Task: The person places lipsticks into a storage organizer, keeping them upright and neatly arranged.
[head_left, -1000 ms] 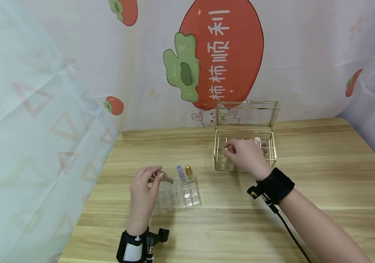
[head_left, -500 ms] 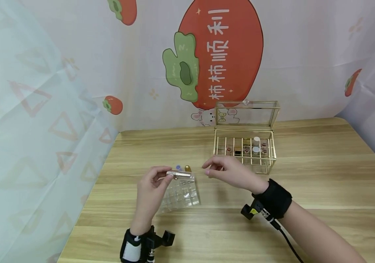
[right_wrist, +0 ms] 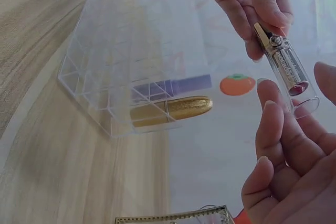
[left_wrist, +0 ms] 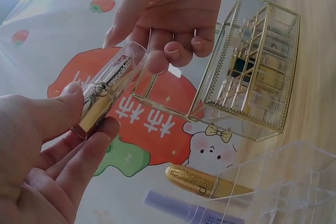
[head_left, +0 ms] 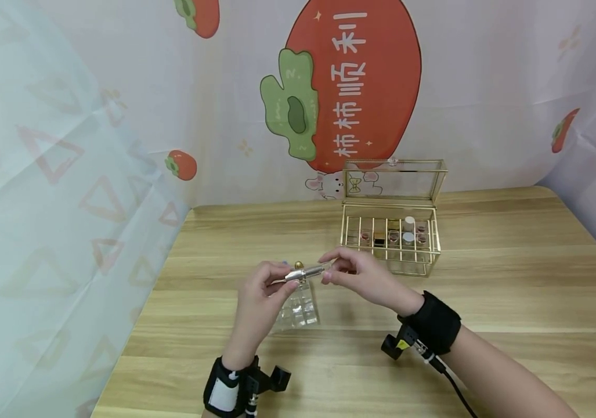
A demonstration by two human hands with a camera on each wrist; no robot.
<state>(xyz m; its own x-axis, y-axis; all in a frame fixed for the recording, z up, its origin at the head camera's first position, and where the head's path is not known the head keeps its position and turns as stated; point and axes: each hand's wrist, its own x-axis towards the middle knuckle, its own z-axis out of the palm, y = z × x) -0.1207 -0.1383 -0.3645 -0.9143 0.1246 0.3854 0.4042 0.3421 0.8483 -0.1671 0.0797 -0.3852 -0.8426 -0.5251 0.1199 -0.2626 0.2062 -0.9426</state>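
Observation:
My left hand (head_left: pixel 261 299) holds a lipstick (head_left: pixel 305 273) by its gold end between thumb and fingers. The tube is clear at its other end, with dark print along the side. My right hand (head_left: pixel 371 281) is at that clear end; in the right wrist view its thumb stands apart from the tube and its fingers curve loosely close beside it. Below the lipstick sits a clear acrylic lipstick organizer (head_left: pixel 298 310), partly hidden by the left hand. A glittery gold tube (right_wrist: pixel 191 107) and a purple tube (right_wrist: pixel 191 84) stand in it side by side.
Behind the right hand, a gold-framed glass box (head_left: pixel 412 251) stands with its lid raised, several small cosmetics in its divided compartments. The wooden table (head_left: pixel 512 255) meets a printed cloth backdrop (head_left: pixel 465 116) at the back. A cable (head_left: pixel 454 380) trails from the right wrist.
The right hand has left the glass box and come left and nearer to the lipstick. The left hand has moved right, bringing the lipstick from above the organizer's left side toward the right hand.

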